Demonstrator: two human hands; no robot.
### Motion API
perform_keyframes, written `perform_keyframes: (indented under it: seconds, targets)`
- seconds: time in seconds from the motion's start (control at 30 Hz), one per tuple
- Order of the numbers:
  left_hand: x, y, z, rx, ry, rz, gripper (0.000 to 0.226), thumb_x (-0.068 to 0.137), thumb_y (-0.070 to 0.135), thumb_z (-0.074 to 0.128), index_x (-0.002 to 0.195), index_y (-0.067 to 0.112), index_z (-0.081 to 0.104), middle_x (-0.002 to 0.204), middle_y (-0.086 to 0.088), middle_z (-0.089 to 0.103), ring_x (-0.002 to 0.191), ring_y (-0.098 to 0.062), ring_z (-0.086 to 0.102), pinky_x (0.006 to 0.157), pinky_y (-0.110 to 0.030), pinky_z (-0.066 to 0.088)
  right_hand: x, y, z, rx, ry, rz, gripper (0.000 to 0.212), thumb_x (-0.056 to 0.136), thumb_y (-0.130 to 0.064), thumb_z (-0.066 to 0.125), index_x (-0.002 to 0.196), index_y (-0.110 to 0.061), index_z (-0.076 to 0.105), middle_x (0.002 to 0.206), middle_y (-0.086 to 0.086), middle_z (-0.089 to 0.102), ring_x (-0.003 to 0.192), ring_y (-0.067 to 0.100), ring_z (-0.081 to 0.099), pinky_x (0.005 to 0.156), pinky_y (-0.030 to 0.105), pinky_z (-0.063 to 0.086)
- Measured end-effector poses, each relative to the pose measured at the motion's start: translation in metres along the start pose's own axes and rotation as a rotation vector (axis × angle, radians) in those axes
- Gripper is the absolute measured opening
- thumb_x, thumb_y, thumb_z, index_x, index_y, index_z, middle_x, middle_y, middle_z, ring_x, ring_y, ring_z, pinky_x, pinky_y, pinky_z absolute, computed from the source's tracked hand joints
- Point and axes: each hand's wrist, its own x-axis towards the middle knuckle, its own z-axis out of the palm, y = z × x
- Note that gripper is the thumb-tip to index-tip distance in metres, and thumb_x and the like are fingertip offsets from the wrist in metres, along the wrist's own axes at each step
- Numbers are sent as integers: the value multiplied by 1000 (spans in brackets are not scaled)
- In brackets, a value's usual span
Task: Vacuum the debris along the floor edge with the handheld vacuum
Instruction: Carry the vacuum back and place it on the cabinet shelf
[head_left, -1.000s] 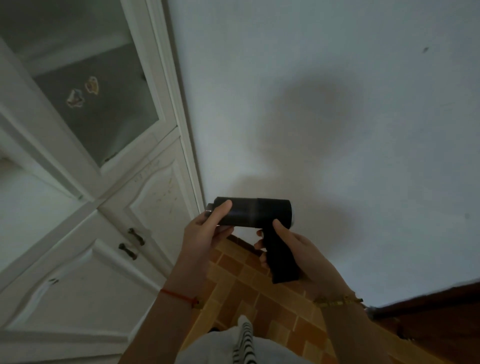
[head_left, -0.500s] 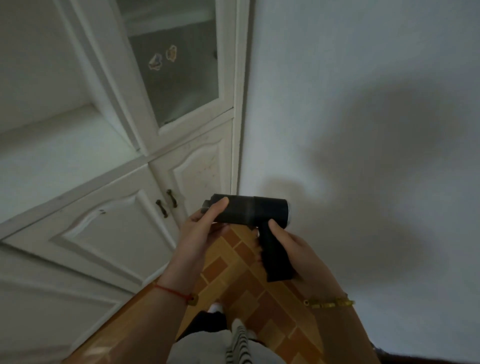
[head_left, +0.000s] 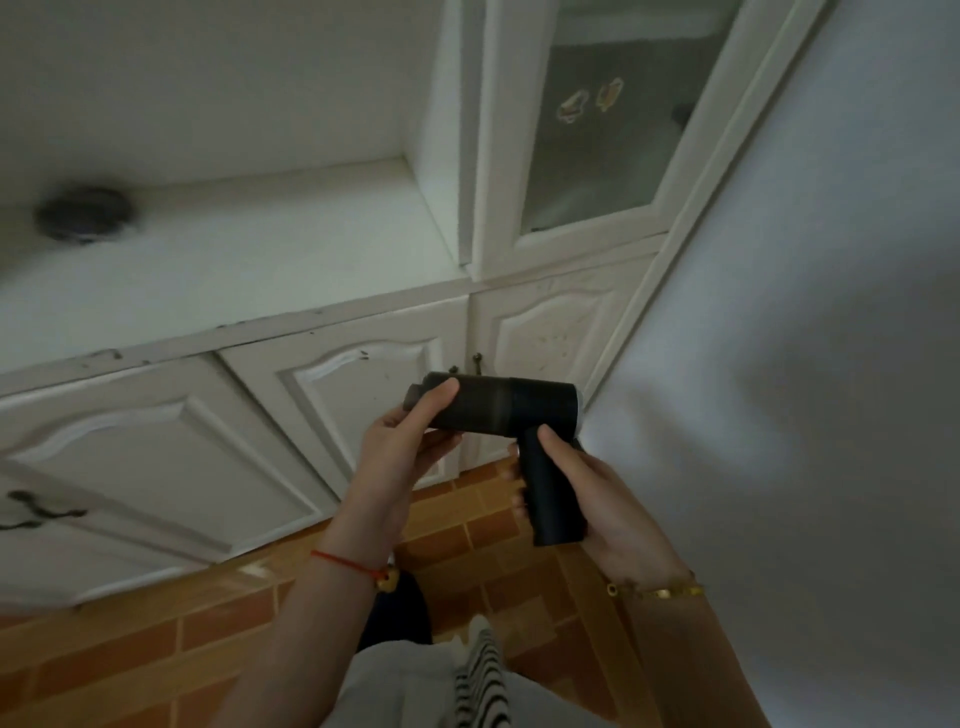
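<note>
A black handheld vacuum (head_left: 519, 410) with a round barrel and a pistol grip is held up in front of me, barrel level and pointing left. My right hand (head_left: 597, 499) wraps the grip from the right. My left hand (head_left: 410, 441) cups the barrel's front end, thumb lying on top near the nozzle. The orange brick-pattern floor (head_left: 467, 525) meets the cabinet base and the wall below the vacuum. No debris shows along that floor edge in this dim view.
White cabinet doors (head_left: 358, 405) with dark handles run along the left. A glass-fronted upper door (head_left: 602, 119) stands above. A dark round object (head_left: 83, 213) lies on the white counter at left. A plain wall (head_left: 805, 364) fills the right. My striped clothing (head_left: 478, 675) is at the bottom.
My view has swung left, so the cabinet now fills most of the frame and the wall has slid right. Both hands keep the same hold on the vacuum.
</note>
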Motion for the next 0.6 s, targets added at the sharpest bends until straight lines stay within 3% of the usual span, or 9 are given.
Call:
perform_keyframes:
  seconds: [0.13, 0.33, 0.6]
  targets:
    - [26, 27, -32, -38, 24, 25, 39, 77, 34, 78, 107, 10, 71, 103, -6, 75, 106, -20, 70, 93, -30, 56, 41, -7, 36, -20, -36, 14, 49, 88, -43, 63, 116, -2, 66, 97, 18, 70, 77, 26, 64, 75, 38, 54]
    - [83, 88, -77, -62, 58, 73, 48, 76, 34, 78, 114, 6, 70, 114, -12, 73, 108, -20, 70, 88, -26, 58, 108, -32, 107, -70, -52, -13, 49, 87, -43, 62, 117, -5, 65, 97, 16, 72, 73, 25, 65, 73, 36, 54]
    - [153, 158, -124, -75, 103, 108, 39, 79, 31, 79, 108, 7, 71, 107, -9, 75, 105, -19, 71, 88, -27, 58, 181, -59, 186, -158, -9, -136, 42, 89, -38, 62, 115, -7, 64, 94, 16, 74, 70, 25, 67, 63, 30, 55]
